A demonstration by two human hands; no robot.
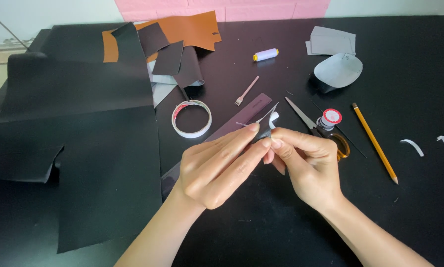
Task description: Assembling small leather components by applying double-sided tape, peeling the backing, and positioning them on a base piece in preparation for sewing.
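My left hand (217,165) and my right hand (306,165) meet over the middle of the black table (410,89). Between their fingertips they pinch a small dark leather piece (264,133) with a thin white strip (270,114) curling up from it. Both hands grip this piece, thumbs and forefingers pressed together. A dark ruler (242,118) lies just behind the fingertips, partly hidden by my left hand.
A roll of white tape (191,118) lies left of the hands, scissors (316,129) with amber handles and a small glue bottle (330,118) right. A pencil (374,142), a pronged punch (245,91), a thread spool (265,54), grey paper pieces (336,69) and black and brown leather sheets (83,99) surround them.
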